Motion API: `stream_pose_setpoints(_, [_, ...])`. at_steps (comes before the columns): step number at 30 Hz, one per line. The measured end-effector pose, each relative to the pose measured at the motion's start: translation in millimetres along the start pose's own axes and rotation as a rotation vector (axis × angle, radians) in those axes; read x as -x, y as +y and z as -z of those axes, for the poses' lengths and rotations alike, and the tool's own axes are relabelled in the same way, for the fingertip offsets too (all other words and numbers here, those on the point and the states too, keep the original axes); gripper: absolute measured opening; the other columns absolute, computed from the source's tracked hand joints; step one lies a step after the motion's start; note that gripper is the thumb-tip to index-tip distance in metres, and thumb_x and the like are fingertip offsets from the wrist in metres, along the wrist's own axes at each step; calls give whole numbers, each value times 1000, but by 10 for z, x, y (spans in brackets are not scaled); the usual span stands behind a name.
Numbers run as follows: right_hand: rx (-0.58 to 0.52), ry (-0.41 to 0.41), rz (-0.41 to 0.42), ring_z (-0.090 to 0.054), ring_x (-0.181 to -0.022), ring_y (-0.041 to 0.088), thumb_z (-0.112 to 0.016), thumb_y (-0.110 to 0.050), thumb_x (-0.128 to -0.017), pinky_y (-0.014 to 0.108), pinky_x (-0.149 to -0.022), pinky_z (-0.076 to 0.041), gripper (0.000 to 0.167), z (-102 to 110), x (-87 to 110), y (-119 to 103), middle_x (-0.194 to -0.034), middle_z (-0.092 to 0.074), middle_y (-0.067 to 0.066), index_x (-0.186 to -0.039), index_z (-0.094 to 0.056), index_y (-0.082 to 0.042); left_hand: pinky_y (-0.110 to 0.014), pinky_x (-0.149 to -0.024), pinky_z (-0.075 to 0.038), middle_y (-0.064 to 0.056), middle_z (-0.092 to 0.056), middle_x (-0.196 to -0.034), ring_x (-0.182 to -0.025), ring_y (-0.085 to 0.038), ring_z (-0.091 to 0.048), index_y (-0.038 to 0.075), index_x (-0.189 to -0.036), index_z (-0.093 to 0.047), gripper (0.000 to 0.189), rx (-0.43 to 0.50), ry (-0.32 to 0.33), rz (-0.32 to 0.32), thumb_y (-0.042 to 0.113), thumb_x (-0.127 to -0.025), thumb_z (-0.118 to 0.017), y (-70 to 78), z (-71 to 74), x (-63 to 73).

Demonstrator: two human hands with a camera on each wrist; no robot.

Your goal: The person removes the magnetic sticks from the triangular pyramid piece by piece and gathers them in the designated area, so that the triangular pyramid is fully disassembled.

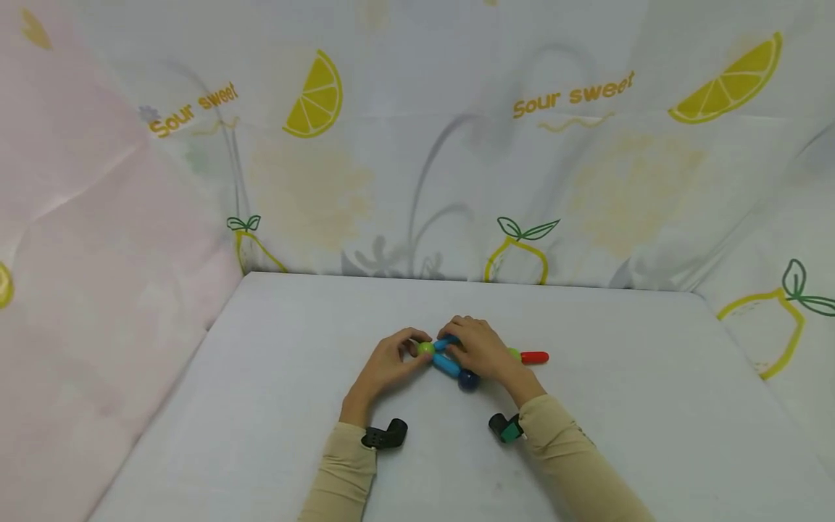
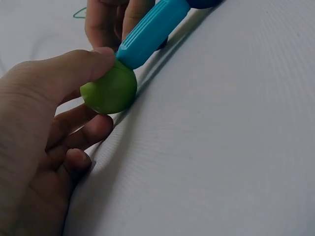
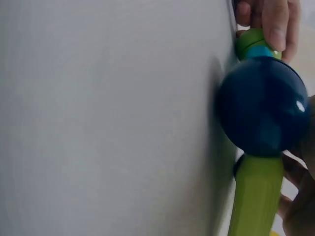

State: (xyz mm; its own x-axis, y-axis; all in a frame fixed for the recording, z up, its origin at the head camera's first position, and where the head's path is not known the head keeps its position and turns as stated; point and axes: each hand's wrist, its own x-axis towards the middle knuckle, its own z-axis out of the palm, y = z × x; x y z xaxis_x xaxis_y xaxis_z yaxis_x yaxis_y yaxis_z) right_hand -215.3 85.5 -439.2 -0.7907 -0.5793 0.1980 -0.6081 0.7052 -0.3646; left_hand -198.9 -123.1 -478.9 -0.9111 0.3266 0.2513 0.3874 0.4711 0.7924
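Note:
My left hand (image 1: 390, 360) pinches a light green ball (image 1: 426, 349) between thumb and fingers; the left wrist view shows the thumb on top of the green ball (image 2: 112, 93). Two blue sticks meet this ball. The fingers of my right hand (image 1: 481, 349) hold the farther blue stick (image 1: 446, 342), partly hiding it. The nearer blue stick (image 1: 446, 365) runs from the green ball to a dark blue ball (image 1: 468, 380). From that dark blue ball (image 3: 263, 105) a green stick (image 3: 257, 196) extends, seen in the right wrist view.
A red stick (image 1: 535, 357) pokes out to the right beyond my right hand, next to a light green piece (image 1: 514, 354) partly hidden by the hand. The pieces lie on a white table (image 1: 293, 326). A printed cloth (image 1: 404, 145) hangs behind its back edge.

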Motion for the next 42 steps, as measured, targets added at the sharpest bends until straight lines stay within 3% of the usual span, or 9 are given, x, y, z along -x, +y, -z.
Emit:
stream_pose_setpoints(3, [9, 44, -10, -59, -94, 21, -63, -14, -91, 44, -85, -47, 16, -13, 1, 23, -100, -63, 1, -106, -65, -12, -23, -69, -43, 5, -65, -90, -80, -9, -56, 21, -105, -65, 23, -6, -14, 14, 27, -84, -73, -1, 1, 10])
stream_pose_setpoints(9, [-6, 87, -112, -57, -98, 25, -63, -16, -91, 43, -82, -45, 22, 4, 18, 59, -105, -63, 5, -112, -63, -11, -22, -69, -43, 9, -62, -85, -79, -7, -54, 25, -101, -66, 22, -18, -31, 36, 35, -82, -73, -7, 2, 0])
stream_pose_setpoints(13, [-39, 156, -140, -55, -99, 25, -64, -16, -90, 45, -85, -43, 24, 22, 136, 1, -107, -61, 5, -114, -63, -12, -22, -70, -44, 10, -61, -84, -77, -6, -54, 26, -101, -65, 24, -25, -38, 39, 38, -82, -72, 4, 13, -4])
stream_pose_setpoints(17, [-80, 133, -109, -58, -100, 22, -64, -21, -90, 49, -94, -38, 23, 30, 328, -118, -104, -63, 2, -111, -64, -12, -23, -70, -44, 9, -60, -83, -76, -6, -53, 26, -102, -65, 25, -37, -40, 26, 40, -82, -72, 33, 9, -38])
stream_pose_setpoints(23, [-43, 77, -34, -59, -104, 19, -68, -20, -87, 52, -101, -33, 31, -70, 483, -170, -109, -66, 2, -116, -62, -11, -22, -71, -44, 9, -62, -84, -78, -6, -55, 25, -101, -66, 23, -53, -31, 14, 38, -82, -73, 31, -12, -49])
stream_pose_setpoints(28, [-115, 63, 16, -58, -104, 14, -67, -17, -88, 52, -104, -30, 28, -106, 514, -133, -109, -66, -3, -115, -63, -15, -21, -64, -44, 7, -66, -93, -75, -8, -56, 22, -102, -66, 22, -57, 99, 41, 26, -83, -74, -9, -18, -36])
stream_pose_setpoints(31, [-132, 65, 31, -59, -105, 12, -67, -16, -88, 52, -105, -29, 26, -104, 521, -114, -109, -66, -5, -114, -63, -17, -23, -66, -46, 3, -66, -102, -81, -12, -59, 18, -106, -65, 24, -44, 180, 54, 22, -84, -72, 9, -32, -113])
stream_pose_setpoints(34, [-126, 74, 43, -59, -104, 14, -67, -15, -87, 52, -105, -29, 26, -116, 522, -119, -108, -66, -3, -113, -63, -16, -30, -78, -49, -3, -66, -106, -92, -17, -61, 13, -108, -64, 25, -50, 215, 58, 19, -85, -71, 41, -55, -228])
stream_pose_setpoints(42, [-127, 70, 24, -57, -106, 14, -66, -16, -87, 51, -107, -28, 26, -152, 534, -158, -110, -66, -4, -113, -63, -17, -37, -88, -49, -11, -65, -108, -96, -24, -61, 6, -109, -62, 25, -178, 189, 58, 16, -87, -66, 34, -116, -663])
